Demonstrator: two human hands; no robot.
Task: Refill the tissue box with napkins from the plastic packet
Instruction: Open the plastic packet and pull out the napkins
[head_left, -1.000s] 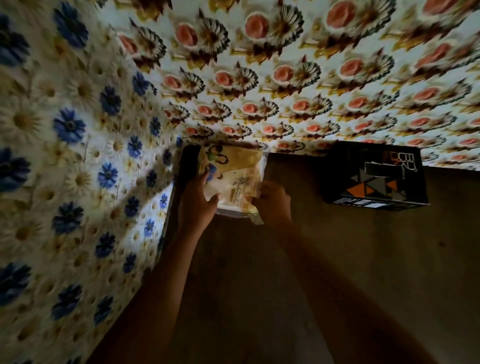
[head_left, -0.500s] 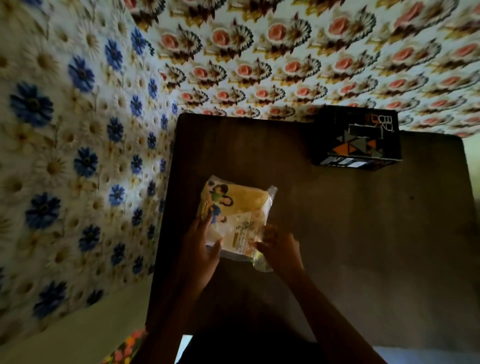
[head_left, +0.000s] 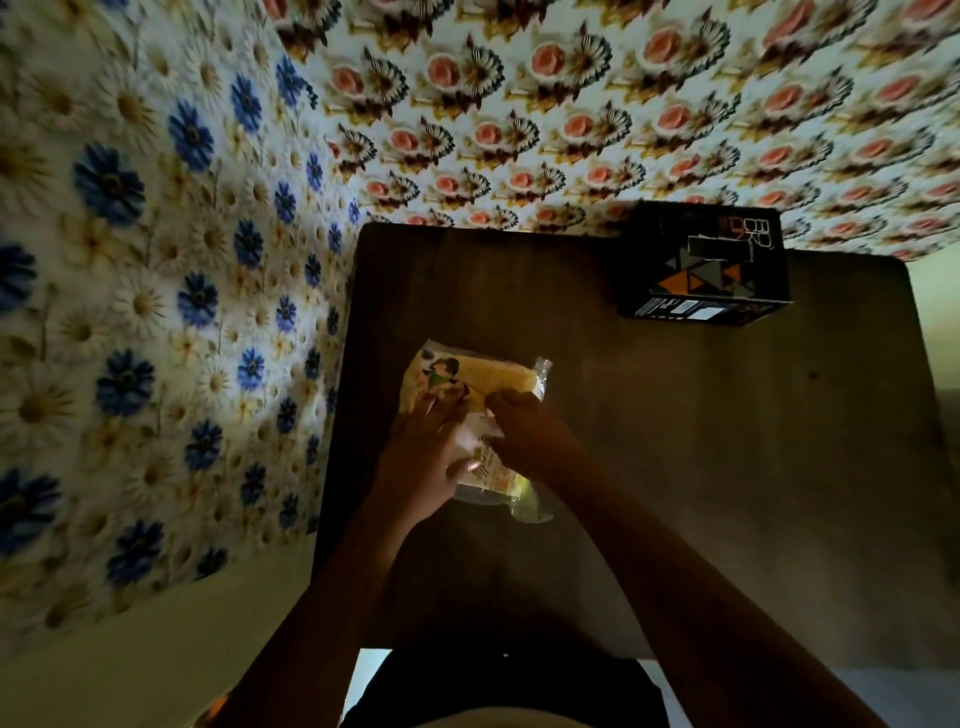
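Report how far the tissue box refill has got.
Done: nothing visible yet; the black tissue box stands untouched at the table's far edge. In hand: the left hand and right hand both grip the plastic packet on the table. Left: getting the napkins out and loading the box.

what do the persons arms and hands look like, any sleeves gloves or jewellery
Both forearms are bare up to the bottom edge of the picture, with no sleeve in view. The left hand and the right hand wear no gloves. No ring, watch or bracelet shows, though the dim light could hide something small. One fingernail on the left hand catches the light and looks pale.
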